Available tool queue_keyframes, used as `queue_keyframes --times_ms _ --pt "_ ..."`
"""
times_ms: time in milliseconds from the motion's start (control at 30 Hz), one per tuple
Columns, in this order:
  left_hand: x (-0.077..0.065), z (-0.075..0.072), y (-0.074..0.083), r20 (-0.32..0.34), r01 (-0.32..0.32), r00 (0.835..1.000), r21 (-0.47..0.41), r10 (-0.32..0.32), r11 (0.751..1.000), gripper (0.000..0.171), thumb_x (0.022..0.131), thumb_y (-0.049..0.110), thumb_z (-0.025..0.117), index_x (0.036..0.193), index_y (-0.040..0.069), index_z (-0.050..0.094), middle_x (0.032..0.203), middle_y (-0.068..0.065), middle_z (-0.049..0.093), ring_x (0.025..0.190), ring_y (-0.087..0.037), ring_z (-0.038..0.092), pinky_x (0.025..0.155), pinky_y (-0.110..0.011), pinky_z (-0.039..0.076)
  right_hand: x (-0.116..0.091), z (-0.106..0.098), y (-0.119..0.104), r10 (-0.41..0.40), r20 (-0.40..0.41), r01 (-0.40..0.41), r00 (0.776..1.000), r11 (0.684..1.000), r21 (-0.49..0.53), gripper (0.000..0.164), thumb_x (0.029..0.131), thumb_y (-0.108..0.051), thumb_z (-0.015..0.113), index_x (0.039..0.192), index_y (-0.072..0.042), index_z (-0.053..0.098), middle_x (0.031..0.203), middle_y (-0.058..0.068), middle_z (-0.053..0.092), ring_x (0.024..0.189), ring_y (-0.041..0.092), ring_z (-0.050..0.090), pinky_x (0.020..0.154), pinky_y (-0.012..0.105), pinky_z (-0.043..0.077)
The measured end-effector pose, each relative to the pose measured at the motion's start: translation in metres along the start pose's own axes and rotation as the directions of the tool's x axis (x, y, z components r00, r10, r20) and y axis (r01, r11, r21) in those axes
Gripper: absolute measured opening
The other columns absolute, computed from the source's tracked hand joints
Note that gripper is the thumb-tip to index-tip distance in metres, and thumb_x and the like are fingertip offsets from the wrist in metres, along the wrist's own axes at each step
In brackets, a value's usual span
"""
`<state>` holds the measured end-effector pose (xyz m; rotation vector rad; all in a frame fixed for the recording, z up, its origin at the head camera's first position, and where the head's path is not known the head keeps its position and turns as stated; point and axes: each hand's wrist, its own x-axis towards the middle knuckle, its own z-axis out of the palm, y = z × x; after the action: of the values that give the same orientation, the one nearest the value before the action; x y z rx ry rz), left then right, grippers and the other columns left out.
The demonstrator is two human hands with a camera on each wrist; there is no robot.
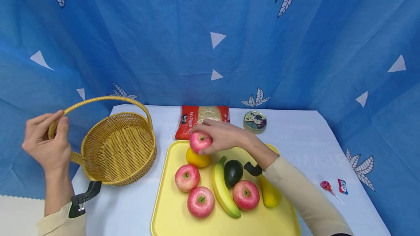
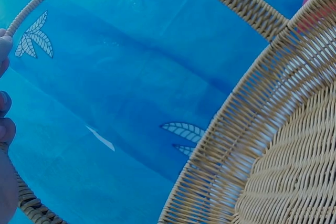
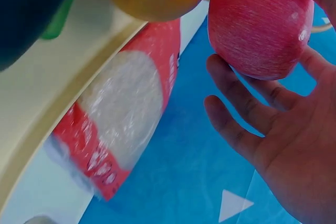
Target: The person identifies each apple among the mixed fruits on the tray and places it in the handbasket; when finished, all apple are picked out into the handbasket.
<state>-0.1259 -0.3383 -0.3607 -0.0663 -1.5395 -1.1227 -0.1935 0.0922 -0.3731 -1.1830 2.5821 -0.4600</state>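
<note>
My left hand grips the arched handle of a round wicker basket, which tilts at the left of the table with its inside facing me. Nothing lies in the basket. Between the thumb and fingers of my right hand is a pink-red apple, held above an orange at the back left of a yellow tray. The right wrist view shows this apple close up, off the tray. On the tray lie more apples, a banana, a dark green avocado and a yellow mango, partly hidden by my sleeve.
Behind the tray lies a red food packet with a clear window. A round tin stands to its right. At the table's right are a lollipop and a small red-blue wrapped piece. A blue curtain hangs behind.
</note>
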Motion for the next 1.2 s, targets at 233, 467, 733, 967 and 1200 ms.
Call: queue_keyframes --times_ms 233,467,733,967,1200 --pt "-0.001 0.001 0.001 -0.005 0.003 1.0 0.012 -0.003 1.0 0.016 0.086 0.003 0.076 0.098 -0.008 0.077 0.097 0.01 0.068 0.091 -0.004 0.057 0.069 -0.011 0.039 0.019 0.001 -0.019 -0.061 0.012 0.06 0.998 0.998 0.019 0.069 0.08 -0.068 0.069 0.141 -0.043 0.05 0.133 -0.007 0.052 0.112 0.012 0.055 0.094 0.043 0.051" --pt "-0.002 0.003 0.002 0.003 0.001 1.0 0.039 -0.001 0.999 0.015 0.088 0.004 0.075 0.098 -0.006 0.077 0.097 0.011 0.067 0.089 -0.002 0.056 0.069 -0.011 0.039 0.036 0.004 -0.037 -0.096 0.035 0.096 0.995 0.995 0.01 0.068 0.079 -0.07 0.067 0.14 -0.05 0.047 0.129 -0.011 0.049 0.108 0.006 0.054 0.092 0.037 0.051" --pt "-0.002 0.002 0.003 0.002 0.005 1.0 0.061 -0.005 0.998 0.015 0.089 0.005 0.075 0.099 -0.004 0.078 0.099 0.012 0.067 0.09 -0.002 0.055 0.07 -0.011 0.037 0.054 0.007 -0.058 -0.181 0.044 0.179 0.983 0.983 0.041 0.067 0.08 -0.071 0.067 0.141 -0.05 0.047 0.114 -0.016 0.048 0.093 0.003 0.053 0.077 0.025 0.048" --pt "-0.003 0.004 0.002 0.004 0.014 1.0 0.054 -0.014 0.998 0.015 0.089 0.005 0.074 0.1 -0.005 0.078 0.099 0.013 0.066 0.09 -0.002 0.055 0.07 -0.01 0.039 0.07 0.007 -0.071 -0.191 0.065 0.188 0.98 0.981 0.039 0.067 0.082 -0.069 0.067 0.142 -0.052 0.043 0.118 -0.015 0.048 0.09 0.004 0.055 0.075 0.024 0.048" --pt "-0.002 0.003 0.007 0.02 0.018 1.0 0.075 -0.019 0.997 0.015 0.091 0.006 0.074 0.101 -0.004 0.078 0.1 0.015 0.065 0.093 -0.001 0.055 0.072 -0.009 0.041 0.093 0.009 -0.086 -0.211 0.078 0.208 0.974 0.977 0.047 0.071 0.081 -0.067 0.07 0.144 -0.047 0.045 0.121 -0.013 0.05 0.099 0.001 0.052 0.079 0.02 0.046"
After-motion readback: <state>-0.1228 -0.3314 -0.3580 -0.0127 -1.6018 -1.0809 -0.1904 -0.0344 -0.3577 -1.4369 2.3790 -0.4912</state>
